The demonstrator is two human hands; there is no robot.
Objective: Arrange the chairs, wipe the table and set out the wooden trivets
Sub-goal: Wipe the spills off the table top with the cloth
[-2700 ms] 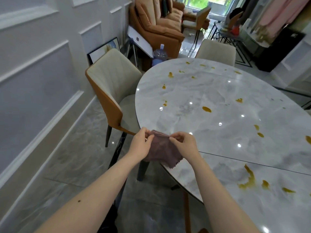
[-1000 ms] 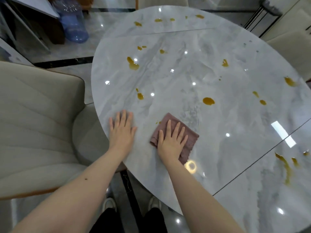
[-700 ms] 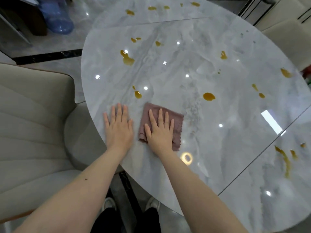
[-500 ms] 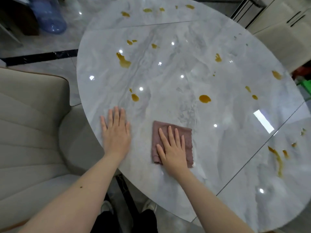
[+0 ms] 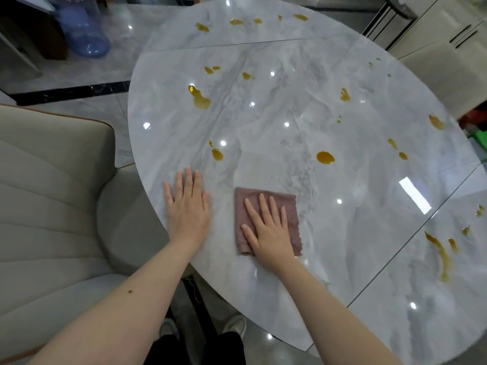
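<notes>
On the table edge: your left hand (image 5: 188,206) lies flat on the bare marble, palm down, fingers straight and close together, thumb out to the side, holding nothing.
Right hand: your right hand (image 5: 268,227) presses flat on the cloth (image 5: 291,206), fingers straight and slightly spread, none curled round the fabric.
Cloth: a mauve, folded square lying flat on the table (image 5: 329,233), just right of your left hand and apart from it; its far edge and right edge show past your fingers, and the near right corner looks frayed.
Table: a glossy grey marble top, rounded, with thin seams crossing the far end and the right side; ceiling lights glint off it.
Spills: amber spots are scattered over the top. The nearest spot (image 5: 217,154) sits just beyond your left fingertips; a round drop (image 5: 325,157) lies beyond the cloth to the right; a larger blot (image 5: 200,98) lies farther out; a long streak (image 5: 440,255) runs along the right section past the seam.
Chair: a beige padded chair (image 5: 52,201) stands at your left, its seat tucked partly under the table rim.
Second chair: another beige chair (image 5: 445,80) stands at the far right edge.
Floor: a blue water bottle (image 5: 81,30) stands far left; your shoes (image 5: 234,326) show below the table edge.
</notes>
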